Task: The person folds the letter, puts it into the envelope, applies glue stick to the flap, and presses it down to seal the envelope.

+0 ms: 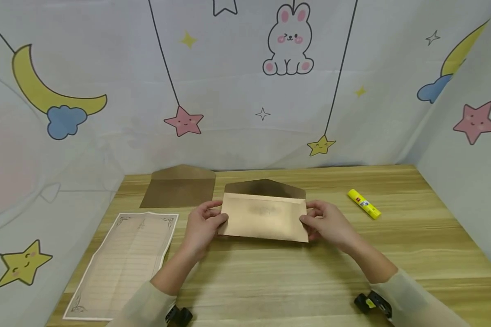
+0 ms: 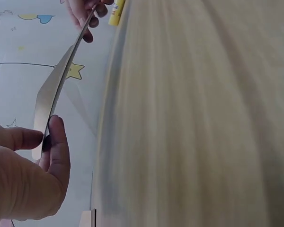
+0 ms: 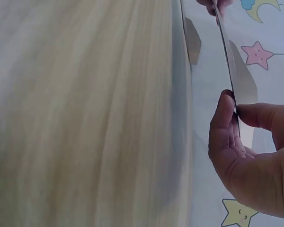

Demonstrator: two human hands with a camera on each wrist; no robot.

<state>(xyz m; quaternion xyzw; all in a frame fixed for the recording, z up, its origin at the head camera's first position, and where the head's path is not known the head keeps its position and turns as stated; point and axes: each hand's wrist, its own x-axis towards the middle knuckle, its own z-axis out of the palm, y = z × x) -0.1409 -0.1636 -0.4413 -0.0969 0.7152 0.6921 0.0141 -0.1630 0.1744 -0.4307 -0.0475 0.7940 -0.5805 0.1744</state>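
We are noting 2 hands on 1 gold envelope (image 1: 266,220), which is hanging over the middle of the table (image 1: 270,281), well apart from its near edge, its dark flap (image 1: 266,187) unfolded toward the far edge. The left hand (image 1: 202,225) is pinching 1 short end between thumb and fingers; the right hand (image 1: 330,225) is pinching the opposite end likewise, so both grips are narrow. Near the far left corner a brown envelope (image 1: 177,190) is lying, with a lined sheet (image 1: 122,263) along the left edge; a glue stick (image 1: 364,204) is resting toward the far right corner. For good handling, we are judging that the 2 pinches should be staying light and level, thumbs close to the ends, with no inward push that could be buckling the paper and no squeeze that could be creasing it. Comparing views: the head view is giving us the broad face and the lined sheet, but it is leaving height uncertain; the wrist views are showing the gold envelope nearly edge-on and clear of the table, with fingers behind it opposing each thumb. The right wrist view is also showing the brown envelope's flap (image 3: 194,42) rising above the far edge, which the head view is not making plain.
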